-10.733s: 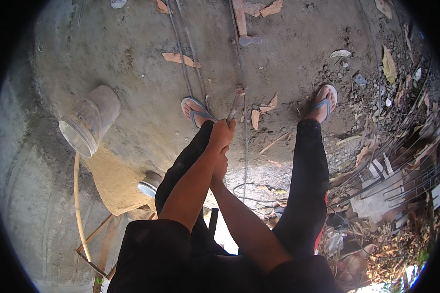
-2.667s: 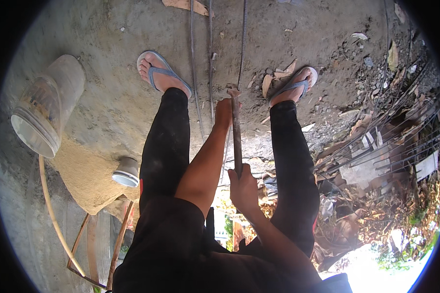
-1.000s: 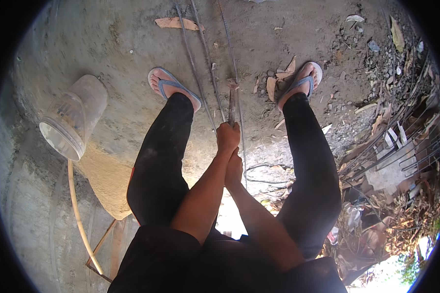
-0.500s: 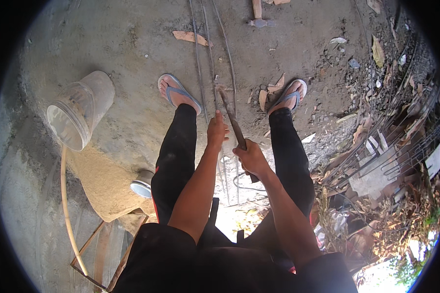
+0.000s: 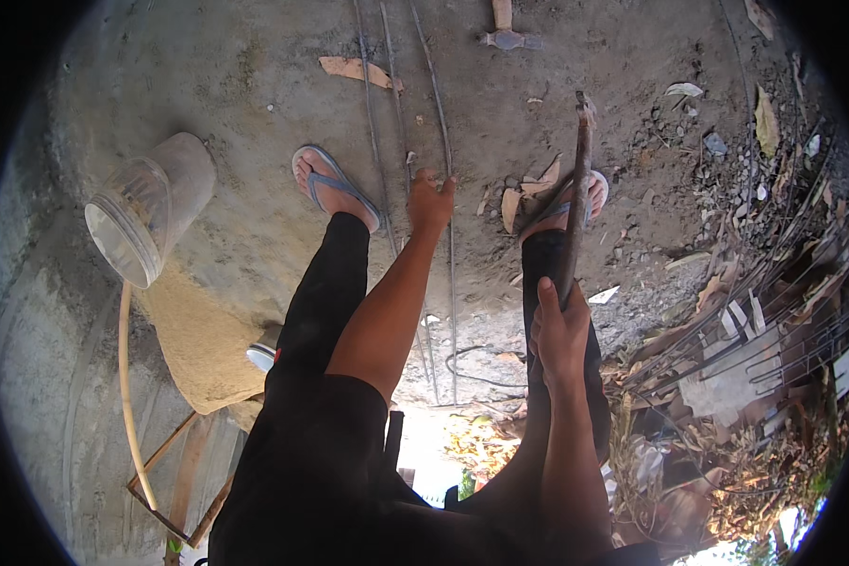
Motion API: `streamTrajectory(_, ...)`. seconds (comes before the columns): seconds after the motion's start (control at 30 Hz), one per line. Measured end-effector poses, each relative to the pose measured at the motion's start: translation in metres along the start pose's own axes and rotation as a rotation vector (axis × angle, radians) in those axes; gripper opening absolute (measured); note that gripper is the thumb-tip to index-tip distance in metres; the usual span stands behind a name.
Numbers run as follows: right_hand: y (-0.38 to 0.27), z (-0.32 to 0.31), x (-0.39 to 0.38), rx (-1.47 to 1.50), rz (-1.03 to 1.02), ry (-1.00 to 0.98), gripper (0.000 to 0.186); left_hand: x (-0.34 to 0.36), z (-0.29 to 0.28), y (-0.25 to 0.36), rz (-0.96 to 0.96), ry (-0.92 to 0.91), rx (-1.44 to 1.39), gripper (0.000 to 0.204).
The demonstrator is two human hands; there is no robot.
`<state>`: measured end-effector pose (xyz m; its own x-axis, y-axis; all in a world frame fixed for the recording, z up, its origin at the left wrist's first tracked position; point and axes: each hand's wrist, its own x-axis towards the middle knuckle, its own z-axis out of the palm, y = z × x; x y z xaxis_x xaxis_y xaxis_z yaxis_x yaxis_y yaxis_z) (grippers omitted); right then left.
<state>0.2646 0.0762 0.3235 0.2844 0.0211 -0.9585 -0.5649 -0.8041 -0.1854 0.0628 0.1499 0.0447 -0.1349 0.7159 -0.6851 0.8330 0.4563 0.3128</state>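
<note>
Three thin steel rods lie lengthwise on the ground between my feet. My left hand (image 5: 431, 203) is at the right-hand steel rod (image 5: 441, 118), its fingers curled around it; the fingertips are partly hidden. The middle steel rod (image 5: 393, 71) passes close beside that hand. My right hand (image 5: 561, 330) is wrapped around a long dark metal bar (image 5: 578, 198) with a short jutting end. The bar is raised over my right leg and sandal, with its far end pointing away from me.
A hammer (image 5: 509, 40) lies at the far side. To the left are a tipped plastic bucket (image 5: 151, 208), a sand pile (image 5: 193, 344) and a small can (image 5: 263, 351). Bent wire (image 5: 774, 344), scraps and dry leaves crowd the right. My sandalled feet stand either side of the rods.
My right hand has swung the metal bar away from the rods, to the right. My left hand has moved forward and slightly right, onto the right-hand rod.
</note>
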Motion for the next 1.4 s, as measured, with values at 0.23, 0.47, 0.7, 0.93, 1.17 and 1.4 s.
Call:
streamTrajectory(0.23,0.011,-0.007,0.004,-0.183,-0.059,-0.105,0.037,0.054,0.037,0.04,0.112,0.15,0.159,0.024)
streamTrajectory(0.47,0.014,0.004,-0.001,-0.124,-0.091,-0.174,0.029,-0.031,-0.041,0.067,0.134,-0.096,-0.352,0.017)
streamTrajectory(0.7,0.0,0.008,-0.006,0.046,0.026,-0.133,0.03,-0.081,-0.116,0.051,-0.016,-0.46,-0.576,0.023)
streamTrajectory(0.93,-0.017,0.019,-0.004,0.002,0.073,-0.112,0.031,-0.011,-0.026,-0.005,-0.1,-0.309,-0.495,0.02)
streamTrajectory(1.17,-0.003,0.021,0.008,-0.192,-0.051,-0.181,0.025,0.008,-0.034,-0.06,-0.098,-0.451,-0.7,0.022)
streamTrajectory(1.4,-0.022,0.023,-0.014,-0.663,-0.316,-0.16,0.033,-0.071,0.019,-0.039,-0.001,-0.486,-0.377,0.022)
